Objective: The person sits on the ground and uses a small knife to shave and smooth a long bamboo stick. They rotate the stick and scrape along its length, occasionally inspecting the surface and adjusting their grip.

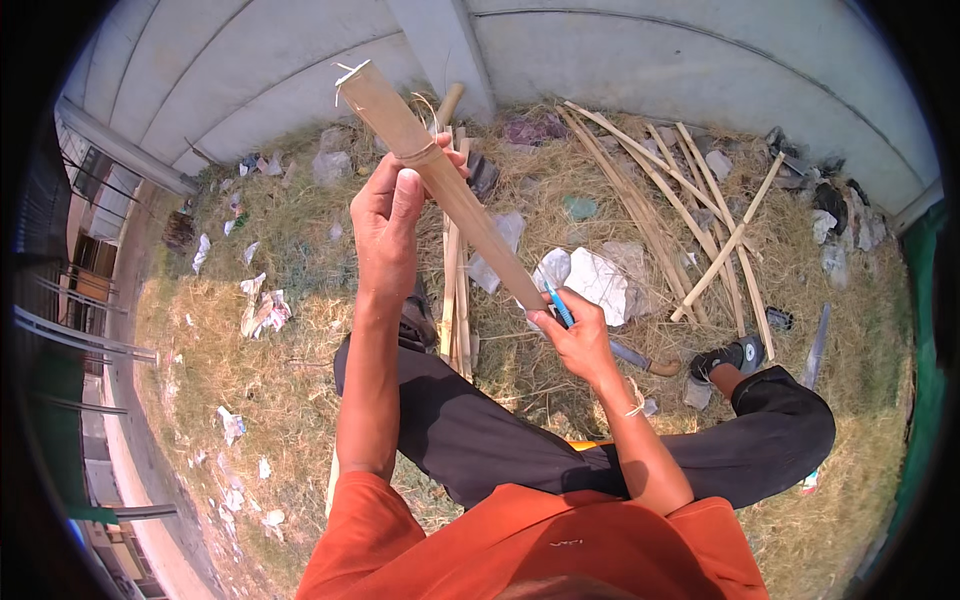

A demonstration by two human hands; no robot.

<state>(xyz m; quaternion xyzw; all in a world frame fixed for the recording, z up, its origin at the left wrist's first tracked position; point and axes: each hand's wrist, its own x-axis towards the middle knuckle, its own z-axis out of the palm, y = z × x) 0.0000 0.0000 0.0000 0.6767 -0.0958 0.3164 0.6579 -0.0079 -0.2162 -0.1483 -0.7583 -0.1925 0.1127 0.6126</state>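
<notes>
My left hand (388, 225) is closed around a flat split piece of bamboo (470, 215), just below its node ring, with the thumb on the near side. The bamboo slants from upper left to lower right, and loose fibres stick out at its frayed far end. At its lower end my right hand (582, 340) is closed, gripping a slim blue pen-like tool (560, 307) against the bamboo. The tool's exact kind and its tip are hard to make out. On the ground just beyond my right wrist lies a blade with a brown curved handle (662, 368).
Long split bamboo strips (690, 210) lie crossed at the right, and more strips (455, 290) stand between my legs. A white broken slab (597, 285) and scattered litter (265, 308) sit on dry grass. A grey wall (650, 60) closes off the far side.
</notes>
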